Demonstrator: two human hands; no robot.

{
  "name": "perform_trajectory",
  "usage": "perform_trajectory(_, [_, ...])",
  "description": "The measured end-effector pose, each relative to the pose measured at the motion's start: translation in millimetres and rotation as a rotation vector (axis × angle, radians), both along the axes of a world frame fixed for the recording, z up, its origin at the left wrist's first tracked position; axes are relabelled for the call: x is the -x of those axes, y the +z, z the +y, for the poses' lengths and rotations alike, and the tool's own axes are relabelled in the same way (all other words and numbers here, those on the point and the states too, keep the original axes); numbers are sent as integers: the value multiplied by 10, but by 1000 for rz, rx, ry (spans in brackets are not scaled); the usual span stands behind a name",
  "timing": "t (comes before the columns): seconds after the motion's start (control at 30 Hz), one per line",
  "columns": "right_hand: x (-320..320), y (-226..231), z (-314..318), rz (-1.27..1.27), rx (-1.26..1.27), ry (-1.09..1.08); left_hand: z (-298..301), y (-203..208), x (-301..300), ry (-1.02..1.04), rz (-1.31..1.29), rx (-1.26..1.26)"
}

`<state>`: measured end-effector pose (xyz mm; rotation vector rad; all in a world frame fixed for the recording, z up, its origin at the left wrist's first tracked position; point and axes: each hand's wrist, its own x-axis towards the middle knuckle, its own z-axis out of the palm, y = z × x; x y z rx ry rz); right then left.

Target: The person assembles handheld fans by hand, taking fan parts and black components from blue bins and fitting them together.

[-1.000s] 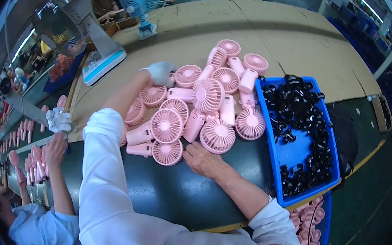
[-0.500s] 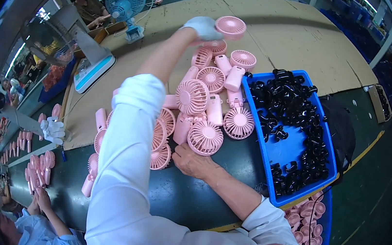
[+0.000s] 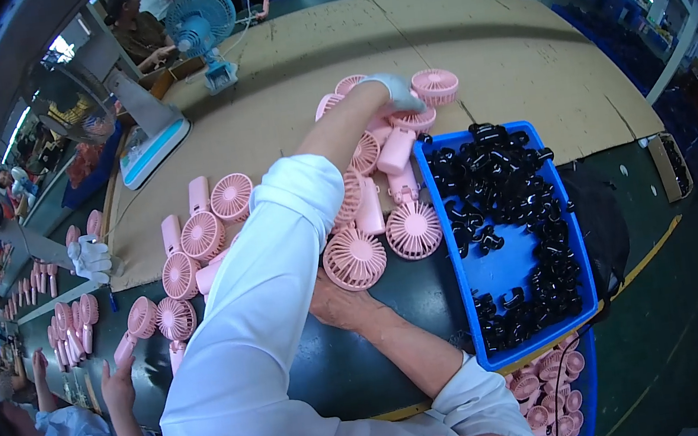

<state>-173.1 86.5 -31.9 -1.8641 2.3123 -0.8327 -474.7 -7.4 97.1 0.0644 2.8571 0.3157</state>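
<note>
My left hand (image 3: 400, 94), in a white glove, reaches across to the far part of a pile of pink handheld fans. Its fingers curl down beside a fan with a round grille (image 3: 435, 85), whose handle the hand hides. Another pink fan (image 3: 414, 119) lies just under the fingertips. My bare right hand (image 3: 343, 300) rests on the dark green table at the pile's near side, against a fan (image 3: 354, 258). Its fingers are bent and partly hidden behind my left sleeve, so what they hold cannot be made out.
To the right stands a blue tray (image 3: 587, 276) of small black parts. Below it is a blue bin of pink fans (image 3: 554, 393). More fans (image 3: 203, 236) lie left of my arm. A co-worker's hand (image 3: 117, 388) is at a fan handle. Farther back are a scale (image 3: 156, 151) and a blue fan (image 3: 201, 22).
My left hand has come lower and nearer, bringing the pink fan from above the cardboard down to the pile. My right hand stays by the same fan. The co-worker's hand has risen toward a fan.
</note>
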Motion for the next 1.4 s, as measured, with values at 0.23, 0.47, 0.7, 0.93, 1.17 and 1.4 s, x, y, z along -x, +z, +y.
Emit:
perform_trajectory(0.23, [48, -100, 55, 15, 161, 1, -69, 150, -477, 102, -188, 3])
perform_trajectory(0.47, [24, 109, 69, 153, 368, 120, -491, 184, -1117, 260, 117, -33])
perform_trajectory(0.7, [-256, 390, 91, 321, 553, 212, -379, 907, -2348, 110, 489, -121])
perform_trajectory(0.93, [-466, 606, 483, 332, 300, -39, -107, 800, -4199, -32, 626, -205])
perform_trajectory(1.17, [-372, 1266, 1561, 415, 355, -554, 51, -184, -4998, -159, 473, -131])
perform_trajectory(1.4, [97, 1054, 2369, 363, -154, -920, 205, -687, -5088, -274, 619, -44])
